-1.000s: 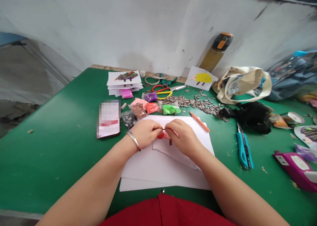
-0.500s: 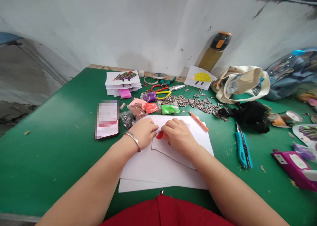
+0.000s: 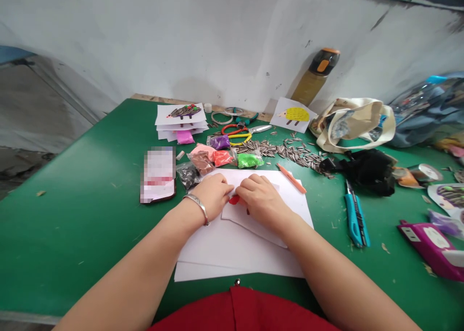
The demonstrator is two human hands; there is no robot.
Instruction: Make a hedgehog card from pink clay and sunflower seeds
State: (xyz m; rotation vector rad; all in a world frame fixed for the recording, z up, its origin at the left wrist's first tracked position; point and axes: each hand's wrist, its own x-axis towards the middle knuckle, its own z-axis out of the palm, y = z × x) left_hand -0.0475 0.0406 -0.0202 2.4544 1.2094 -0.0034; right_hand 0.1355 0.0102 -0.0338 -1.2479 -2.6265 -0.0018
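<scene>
My left hand [image 3: 214, 198], with a silver bracelet at its wrist, rests at the left edge of a small white card [image 3: 264, 224], its fingers bent together. Curled over the card is my right hand [image 3: 261, 200], fingers closed and pressed down; whatever is under the fingertips is hidden. Between the two hands a red piece [image 3: 234, 200] shows on the card, with a bit of orange-pink beside it. Larger white sheets [image 3: 217, 249] lie beneath the card. An orange pen-like tool [image 3: 292, 178] lies on the sheets' upper right.
Bags of coloured clay [image 3: 201, 162], scissors [image 3: 237, 135] and sunflower seeds [image 3: 297, 153] lie beyond the sheets. A phone [image 3: 158, 175] is at left. A blue cutter [image 3: 355, 217], a black bag [image 3: 371, 171] and a cloth bag [image 3: 355, 123] are at right. A bottle [image 3: 315, 75] leans against the wall.
My hands stay in nearly the same place, with slight finger shifts. Less of the red piece shows. The whole view has moved very slightly.
</scene>
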